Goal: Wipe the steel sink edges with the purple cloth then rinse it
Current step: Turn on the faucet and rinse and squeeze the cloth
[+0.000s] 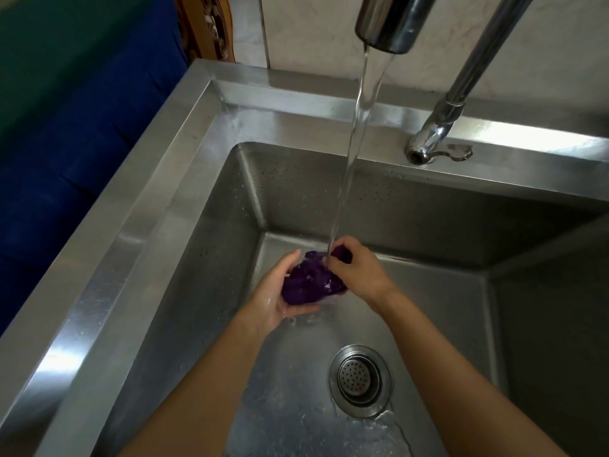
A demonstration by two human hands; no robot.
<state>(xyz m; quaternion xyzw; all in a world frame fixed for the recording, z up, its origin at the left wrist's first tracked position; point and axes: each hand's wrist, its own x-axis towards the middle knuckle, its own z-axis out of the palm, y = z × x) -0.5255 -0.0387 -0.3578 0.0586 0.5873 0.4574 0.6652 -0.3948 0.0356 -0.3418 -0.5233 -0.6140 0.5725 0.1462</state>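
The purple cloth (309,281) is bunched up and wet, low inside the steel sink (155,206). My left hand (278,293) cups it from below and the left, palm up. My right hand (357,267) grips its upper right end with fingers closed. A stream of water (354,136) falls from the tap spout (389,23) straight onto the cloth between my hands. Part of the cloth is hidden under my right hand.
The tap's base and lever (435,150) stand on the back rim at the right. A round strainer drain (360,379) lies in the basin floor below my arms, with water running around it. A blue and green surface (66,127) borders the sink's left edge.
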